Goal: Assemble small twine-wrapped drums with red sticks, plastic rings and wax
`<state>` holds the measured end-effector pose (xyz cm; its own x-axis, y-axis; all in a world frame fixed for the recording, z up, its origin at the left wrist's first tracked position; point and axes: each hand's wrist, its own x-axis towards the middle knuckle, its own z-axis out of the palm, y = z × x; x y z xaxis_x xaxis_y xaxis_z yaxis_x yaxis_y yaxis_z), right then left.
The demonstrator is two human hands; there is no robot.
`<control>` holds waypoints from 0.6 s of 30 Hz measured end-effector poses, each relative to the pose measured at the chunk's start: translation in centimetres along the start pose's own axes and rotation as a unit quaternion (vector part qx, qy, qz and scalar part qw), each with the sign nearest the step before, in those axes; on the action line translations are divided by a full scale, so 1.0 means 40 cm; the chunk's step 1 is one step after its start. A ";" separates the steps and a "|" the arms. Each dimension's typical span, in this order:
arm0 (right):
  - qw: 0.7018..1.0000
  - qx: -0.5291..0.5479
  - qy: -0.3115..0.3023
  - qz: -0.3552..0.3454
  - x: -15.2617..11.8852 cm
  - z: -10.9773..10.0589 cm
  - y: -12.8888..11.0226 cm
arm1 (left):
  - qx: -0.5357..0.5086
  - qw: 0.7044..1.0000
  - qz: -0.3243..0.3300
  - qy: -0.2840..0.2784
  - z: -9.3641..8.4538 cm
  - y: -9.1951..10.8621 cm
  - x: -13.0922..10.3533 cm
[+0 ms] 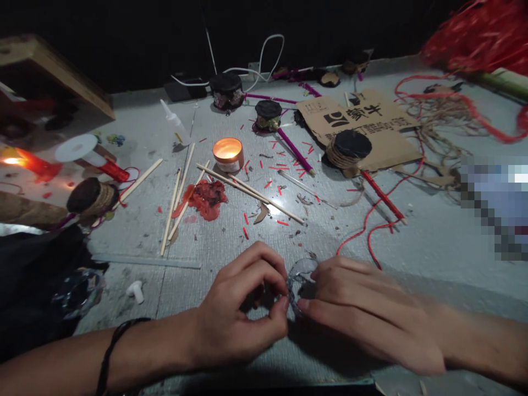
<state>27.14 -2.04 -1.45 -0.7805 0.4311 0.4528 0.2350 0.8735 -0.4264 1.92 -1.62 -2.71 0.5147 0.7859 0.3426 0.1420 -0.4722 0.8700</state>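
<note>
Nearest, the left hand point(251, 302) bears a dark wristband point(109, 349); its fingers are curled, thumb and fingertips brought close together at the left edge of a clear ring point(291, 289); whether they grip that edge cannot be told; the right hand point(367, 313) lies palm down, fingers extended close together, its thumb and fingertips holding the ring's right side; the ring stands between the two hands, just above the grey table point(231, 253) or on it, contact being hidden.

To the left lie a white nozzle point(135, 291) and, beyond it, a pale strip point(146, 262); further out, wooden sticks point(247, 193) lie loose, some across a patch of red wax point(208, 199); a lit candle point(228, 157) stands just behind.

At left, a rope-wound drum point(93, 199) lies near a white spool point(76, 148); at right, a second drum with a red-wrapped handle point(383, 195) rests partly against printed cardboard point(371, 124); red scraps point(282, 223) litter the middle.

Farther back are two more black-topped drums point(226, 91); a white cable point(282, 47) loops behind; a red bundle point(478, 38) occupies the far right corner.
</note>
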 end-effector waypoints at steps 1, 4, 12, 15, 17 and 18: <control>1.000 0.005 -0.004 -0.001 0.001 -0.001 -0.001 | 0.006 1.000 0.013 0.000 -0.001 0.000 0.000; 1.000 0.017 -0.004 -0.008 0.004 -0.003 -0.004 | 0.017 0.999 0.042 0.000 -0.001 -0.001 -0.002; 0.999 0.011 0.032 -0.007 0.009 0.016 0.002 | 0.015 0.999 0.032 -0.009 0.001 -0.004 -0.004; 0.995 0.016 0.099 0.022 0.005 0.034 0.009 | 0.008 1.000 0.017 -0.003 -0.002 -0.001 -0.003; 0.992 0.019 0.116 0.042 0.004 0.040 0.012 | 0.005 1.000 0.015 0.001 -0.003 -0.001 -0.004; 0.992 0.020 0.117 0.047 0.004 0.041 0.012 | 0.005 1.000 0.017 0.003 -0.003 -0.001 -0.005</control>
<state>26.16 -1.91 -2.88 -0.5996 0.5549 0.5767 0.2739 0.8194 -0.5036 1.72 -1.70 -2.79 0.5136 0.7723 0.3739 0.1337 -0.5025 0.8542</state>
